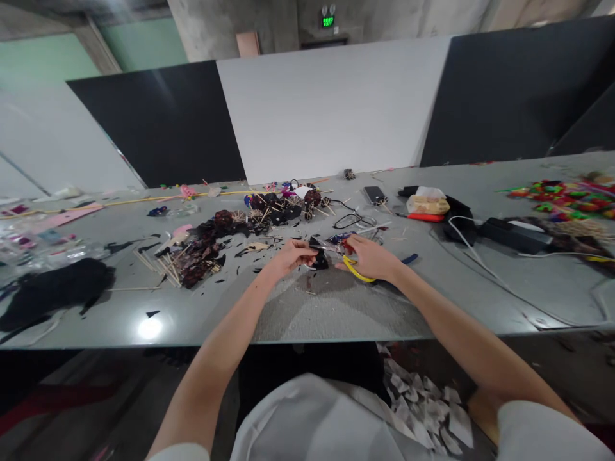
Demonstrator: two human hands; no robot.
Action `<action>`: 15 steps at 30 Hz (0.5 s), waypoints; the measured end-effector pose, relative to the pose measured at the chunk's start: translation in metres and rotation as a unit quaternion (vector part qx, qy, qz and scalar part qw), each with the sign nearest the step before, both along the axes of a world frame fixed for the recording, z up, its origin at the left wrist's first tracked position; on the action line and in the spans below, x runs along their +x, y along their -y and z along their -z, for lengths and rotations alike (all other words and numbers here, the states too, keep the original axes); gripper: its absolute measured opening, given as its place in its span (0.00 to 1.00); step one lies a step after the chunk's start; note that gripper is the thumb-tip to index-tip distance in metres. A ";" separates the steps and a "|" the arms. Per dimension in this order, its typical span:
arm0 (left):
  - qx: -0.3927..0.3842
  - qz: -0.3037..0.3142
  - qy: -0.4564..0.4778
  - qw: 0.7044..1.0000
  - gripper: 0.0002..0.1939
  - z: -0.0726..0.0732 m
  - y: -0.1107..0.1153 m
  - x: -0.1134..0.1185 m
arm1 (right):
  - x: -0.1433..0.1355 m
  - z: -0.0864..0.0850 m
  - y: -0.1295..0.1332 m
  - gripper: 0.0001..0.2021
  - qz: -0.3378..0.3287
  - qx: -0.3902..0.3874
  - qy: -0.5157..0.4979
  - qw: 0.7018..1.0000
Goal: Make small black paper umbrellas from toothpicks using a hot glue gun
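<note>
Near the middle of the grey table, my left hand (pixel 294 256) pinches a small piece of black fabric (pixel 321 259) between thumb and fingers. My right hand (pixel 368 257) is closed round scissors with a yellow handle (pixel 356 271). The scissor blades (pixel 329 248) point left and reach the black piece; whether they are apart I cannot make out. Just beyond my hands lies a tangle of black cord (pixel 348 219). To the left, dark fabric scraps and thin wooden sticks (pixel 166 266) lie in a heap.
Dark bundles with sticks (pixel 283 208) lie further back. A phone (pixel 375 194), a tissue pack (pixel 427 202) and a black box (pixel 516 235) with a white cable (pixel 480 269) are to the right. Black cloth (pixel 57 291) covers the left end. White scraps (pixel 427 410) lie below the table edge.
</note>
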State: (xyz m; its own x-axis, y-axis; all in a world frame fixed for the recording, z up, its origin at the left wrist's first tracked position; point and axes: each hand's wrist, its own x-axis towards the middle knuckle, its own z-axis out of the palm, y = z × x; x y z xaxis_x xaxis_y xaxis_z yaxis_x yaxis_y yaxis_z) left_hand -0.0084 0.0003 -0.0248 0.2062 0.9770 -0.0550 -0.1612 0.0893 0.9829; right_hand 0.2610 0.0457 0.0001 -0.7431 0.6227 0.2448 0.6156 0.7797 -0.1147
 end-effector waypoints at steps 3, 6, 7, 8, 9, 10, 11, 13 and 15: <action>-0.009 -0.002 -0.008 1.000 0.13 -0.003 0.002 0.002 | -0.003 0.001 0.002 0.24 -0.001 -0.001 0.007 1.000; -0.011 0.005 -0.022 1.000 0.13 -0.005 0.004 0.003 | -0.003 0.002 0.002 0.22 -0.011 0.004 0.004 1.000; -0.012 0.010 -0.027 1.000 0.13 -0.006 0.005 0.004 | -0.003 0.002 0.002 0.21 -0.016 0.005 0.002 1.000; -0.013 0.016 -0.032 0.999 0.13 -0.007 0.006 0.004 | -0.003 0.002 0.001 0.20 -0.021 0.005 0.001 1.000; -0.013 0.022 -0.038 0.999 0.13 -0.007 0.006 0.003 | -0.003 0.002 0.001 0.19 -0.026 0.004 0.001 1.000; -0.015 0.028 -0.044 0.999 0.13 -0.008 0.006 0.003 | -0.002 0.002 0.001 0.18 -0.030 0.003 0.000 1.000; -0.017 0.033 -0.050 0.998 0.14 -0.008 0.007 0.003 | -0.002 0.001 0.000 0.18 -0.033 0.001 0.000 0.999; -0.020 0.042 -0.059 0.997 0.14 -0.009 0.007 0.002 | -0.002 0.001 0.000 0.17 -0.036 0.002 0.001 0.999; -0.022 0.046 -0.067 0.996 0.14 -0.008 0.007 0.002 | -0.002 0.001 0.001 0.17 -0.037 0.006 0.002 0.999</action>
State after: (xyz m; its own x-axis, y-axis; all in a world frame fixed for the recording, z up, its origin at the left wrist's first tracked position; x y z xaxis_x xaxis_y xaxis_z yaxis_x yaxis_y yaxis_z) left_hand -0.0063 -0.0065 -0.0167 0.2834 0.9500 -0.1309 -0.0184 0.1419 0.9897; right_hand 0.2586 0.0449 -0.0006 -0.7885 0.5626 0.2485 0.5560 0.8248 -0.1030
